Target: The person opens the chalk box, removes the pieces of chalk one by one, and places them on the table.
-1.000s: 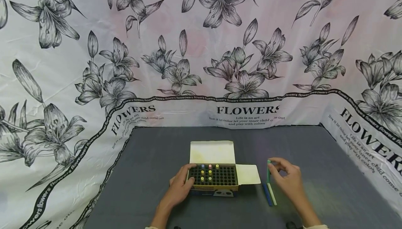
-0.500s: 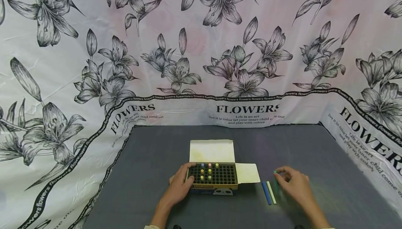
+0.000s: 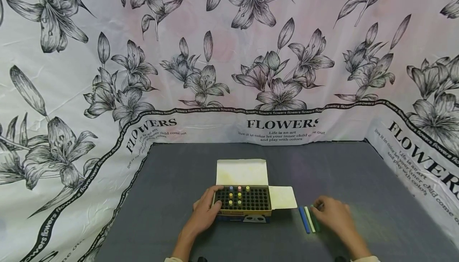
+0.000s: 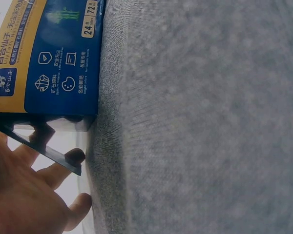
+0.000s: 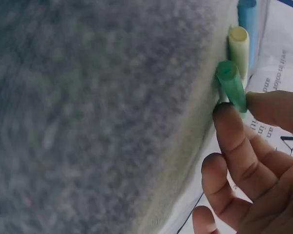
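Observation:
My left hand (image 3: 203, 211) grips the left end of an open chalk box (image 3: 234, 218), thumb at the front corner and fingers toward the back. Several chalk sticks stand in the holes of the box's black tray (image 3: 258, 202). In the left wrist view, the blue and yellow box (image 4: 63, 63) has an end flap (image 4: 51, 153) with fingers behind it. To the right, my right hand (image 3: 335, 216) pinches a green chalk stick (image 5: 231, 85) between thumb and finger, low over the table. Beside it lie a pale yellow chalk stick (image 3: 310, 219) and a blue chalk stick (image 3: 304, 220), roughly parallel.
The box's lid (image 3: 242, 172) is folded back, and a side flap (image 3: 283, 198) sticks out toward the chalk sticks. Dark grey cloth covers the table (image 3: 179, 166). A white flower-printed curtain (image 3: 215, 130) rises along its back and sides.
My right hand has brought the green chalk stick toward me, from beyond the other two sticks to a place right beside the pale yellow one. My left hand stays at the box.

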{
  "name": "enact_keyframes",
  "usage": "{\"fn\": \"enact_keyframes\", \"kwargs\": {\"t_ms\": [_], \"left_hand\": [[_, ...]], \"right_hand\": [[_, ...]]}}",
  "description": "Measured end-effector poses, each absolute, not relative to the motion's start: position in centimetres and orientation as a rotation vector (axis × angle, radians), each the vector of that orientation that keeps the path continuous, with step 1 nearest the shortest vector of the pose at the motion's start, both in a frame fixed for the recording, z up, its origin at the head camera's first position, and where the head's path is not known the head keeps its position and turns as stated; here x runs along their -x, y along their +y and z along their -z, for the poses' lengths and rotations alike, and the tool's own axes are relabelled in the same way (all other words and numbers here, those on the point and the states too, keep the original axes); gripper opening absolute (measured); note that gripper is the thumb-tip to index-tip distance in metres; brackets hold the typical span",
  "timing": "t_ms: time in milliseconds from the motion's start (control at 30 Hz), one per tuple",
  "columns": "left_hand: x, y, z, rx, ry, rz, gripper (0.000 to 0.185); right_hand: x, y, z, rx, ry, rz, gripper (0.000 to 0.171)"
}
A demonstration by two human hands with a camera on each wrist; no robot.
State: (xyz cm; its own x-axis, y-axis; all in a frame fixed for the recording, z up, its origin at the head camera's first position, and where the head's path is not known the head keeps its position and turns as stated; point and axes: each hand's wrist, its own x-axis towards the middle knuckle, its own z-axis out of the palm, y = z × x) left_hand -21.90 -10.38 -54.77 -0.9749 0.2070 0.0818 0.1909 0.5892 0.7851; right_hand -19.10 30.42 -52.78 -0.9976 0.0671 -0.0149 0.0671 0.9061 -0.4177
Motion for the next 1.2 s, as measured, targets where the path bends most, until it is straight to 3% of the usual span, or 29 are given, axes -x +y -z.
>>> {"fn": "enact_keyframes", "kwargs": {"t_ms": [533, 733, 1200], "left_hand": [[21.9, -10.6, 54.7, -0.368, 2.766, -1.383, 0.043], [22.0, -10.6, 54.8, -0.37, 2.759, -1.39, 0.042], [22.0, -10.6, 54.5, -0.36, 2.759, -1.374, 0.044]], "right_hand": [[19.3, 29.9, 52.1, -0.12, 3.057, 0.603, 0.021], [19.5, 29.0, 51.4, -0.086, 3.201, 0.717, 0.032], [20.7, 24.3, 51.4, 0.58, 3.593, 1.287, 0.025]]}}
